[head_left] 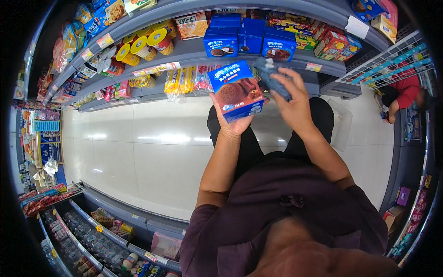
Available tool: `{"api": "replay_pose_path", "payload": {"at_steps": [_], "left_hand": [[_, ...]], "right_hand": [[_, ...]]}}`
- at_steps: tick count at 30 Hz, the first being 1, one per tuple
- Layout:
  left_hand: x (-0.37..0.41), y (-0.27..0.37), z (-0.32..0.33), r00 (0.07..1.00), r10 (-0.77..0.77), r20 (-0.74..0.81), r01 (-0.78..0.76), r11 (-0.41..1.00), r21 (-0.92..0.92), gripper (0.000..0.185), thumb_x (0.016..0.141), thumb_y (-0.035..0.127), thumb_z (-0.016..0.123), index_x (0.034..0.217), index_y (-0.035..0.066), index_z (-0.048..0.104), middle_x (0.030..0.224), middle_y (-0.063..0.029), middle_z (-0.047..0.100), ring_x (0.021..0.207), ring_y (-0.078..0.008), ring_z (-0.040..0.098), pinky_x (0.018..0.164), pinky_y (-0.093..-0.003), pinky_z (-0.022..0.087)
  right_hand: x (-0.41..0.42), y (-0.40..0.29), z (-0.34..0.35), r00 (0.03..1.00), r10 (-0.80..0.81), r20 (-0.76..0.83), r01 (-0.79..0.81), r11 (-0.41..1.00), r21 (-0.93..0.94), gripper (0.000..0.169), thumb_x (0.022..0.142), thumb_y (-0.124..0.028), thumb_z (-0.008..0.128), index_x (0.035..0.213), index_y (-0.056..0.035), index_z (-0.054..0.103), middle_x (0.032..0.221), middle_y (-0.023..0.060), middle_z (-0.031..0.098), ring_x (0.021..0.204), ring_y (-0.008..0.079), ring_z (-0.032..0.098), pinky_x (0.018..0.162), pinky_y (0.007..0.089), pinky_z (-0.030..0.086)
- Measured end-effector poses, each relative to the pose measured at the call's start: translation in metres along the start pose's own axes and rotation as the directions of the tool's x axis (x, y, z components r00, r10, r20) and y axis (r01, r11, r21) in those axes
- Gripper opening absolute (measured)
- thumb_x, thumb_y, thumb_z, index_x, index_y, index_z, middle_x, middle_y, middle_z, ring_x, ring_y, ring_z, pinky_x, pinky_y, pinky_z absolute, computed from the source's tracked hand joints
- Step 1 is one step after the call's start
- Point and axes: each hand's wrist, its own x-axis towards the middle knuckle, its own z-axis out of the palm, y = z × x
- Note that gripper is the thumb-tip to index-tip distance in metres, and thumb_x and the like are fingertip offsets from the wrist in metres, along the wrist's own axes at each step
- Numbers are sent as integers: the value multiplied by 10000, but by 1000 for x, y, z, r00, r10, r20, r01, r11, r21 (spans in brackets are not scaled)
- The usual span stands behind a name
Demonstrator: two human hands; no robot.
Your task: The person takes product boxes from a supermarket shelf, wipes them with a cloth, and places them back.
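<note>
My left hand (236,126) supports a blue cookie box (236,90) from below and along its left side. Pictures of brown sandwich cookies cover the box's front, which faces up toward me. In my right hand (292,100) is a bunched grey-blue cloth (275,78), held just right of the box. Whether the cloth touches the box I cannot tell. Beyond my hands, on the grey shelf (193,52), stand several similar blue boxes (220,42). Part of my left hand's fingers is hidden behind the box.
Yellow-lidded cups (161,39) and red-green boxes (332,43) share that shelf. Yellow snack packs (180,81) lie on the lower shelf. A clear plastic bin (341,124) sits on the tiled floor by my right leg. Another person (405,90) crouches at far right, past a white wire rack (384,60).
</note>
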Motion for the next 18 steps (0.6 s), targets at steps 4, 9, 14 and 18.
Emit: {"api": "replay_pose_path", "payload": {"at_steps": [4, 9, 14, 18], "left_hand": [[1, 0, -6, 997, 67, 37, -62, 989, -132, 950, 864, 804, 509, 1497, 104, 403, 1478, -144, 490, 1363, -341, 466, 1157, -534, 355], [-4, -1, -8, 979, 162, -127, -146, 982, 122, 838, 907, 748, 508, 1454, 115, 463, 1437, -128, 532, 1332, -331, 489, 1155, -531, 348], [-6, -1, -12, 969, 161, -185, -123, 971, 203, 792, 926, 705, 516, 1463, 125, 462, 1448, -123, 528, 1331, -326, 490, 1163, -533, 334], [-5, -5, -17, 965, 174, -197, -107, 944, 311, 775, 941, 664, 529, 1469, 102, 454, 1447, -136, 531, 1324, -329, 504, 1147, -528, 362]], "right_hand": [[-17, -2, 10, 984, -19, 175, 36, 995, -92, 465, 768, -11, 715, 1226, -32, 639, 1342, 172, 526, 1275, 392, 492, 1084, 445, 406], [-19, 7, 8, 931, -39, 364, 127, 967, -222, 420, 826, -37, 698, 1234, 10, 611, 1360, 181, 525, 1334, 392, 434, 1107, 450, 374], [-14, 26, 0, 933, 22, 359, 1, 998, -64, 253, 936, -60, 630, 1181, 0, 654, 1240, 143, 614, 1189, 304, 560, 1017, 366, 441], [-3, 19, -10, 876, 367, 312, -438, 877, 197, 278, 1059, -231, 553, 1202, -17, 659, 1138, 61, 659, 1077, 138, 603, 959, 300, 465]]}}
